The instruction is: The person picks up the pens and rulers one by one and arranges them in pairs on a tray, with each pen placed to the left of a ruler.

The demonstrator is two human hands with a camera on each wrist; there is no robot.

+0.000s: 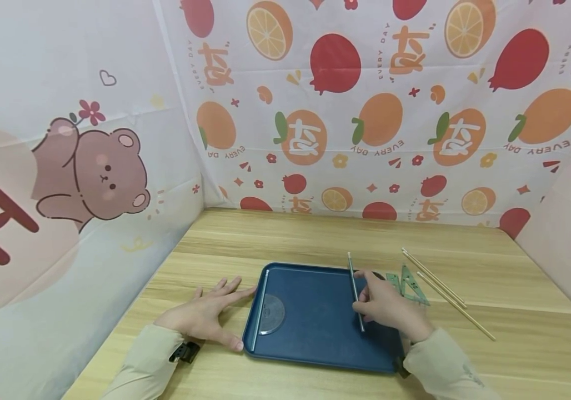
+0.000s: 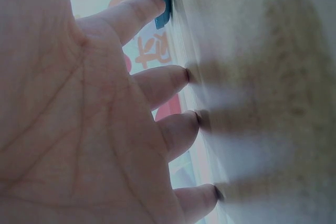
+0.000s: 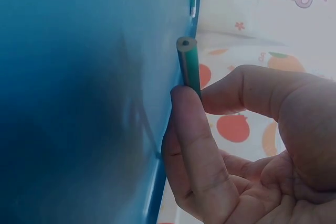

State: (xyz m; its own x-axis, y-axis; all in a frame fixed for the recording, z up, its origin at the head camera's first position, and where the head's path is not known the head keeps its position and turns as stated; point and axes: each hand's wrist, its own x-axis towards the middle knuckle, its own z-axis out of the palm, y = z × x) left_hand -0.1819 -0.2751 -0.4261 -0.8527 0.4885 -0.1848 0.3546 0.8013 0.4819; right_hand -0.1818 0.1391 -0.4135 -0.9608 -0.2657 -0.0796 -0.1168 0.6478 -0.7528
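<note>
My right hand (image 1: 382, 303) pinches a green unsharpened pencil (image 1: 353, 289) between thumb and fingers, over the right part of a dark blue tray (image 1: 315, 361). In the right wrist view the pencil's (image 3: 190, 69) flat end with its dark lead core points toward the camera. My left hand (image 1: 210, 314) lies spread at the tray's left edge, its index finger and thumb at the rim. The left wrist view shows its other fingertips on the tabletop. Inside the tray, another pencil (image 1: 261, 305) lies along the left side, next to a clear semicircular protractor (image 1: 273, 315).
Right of the tray lie a green transparent set square (image 1: 412, 286), partly behind my right hand, and several thin pale wooden sticks (image 1: 457, 305). Printed cloths (image 1: 395, 183) enclose the wooden table (image 1: 515, 266) at the back and sides.
</note>
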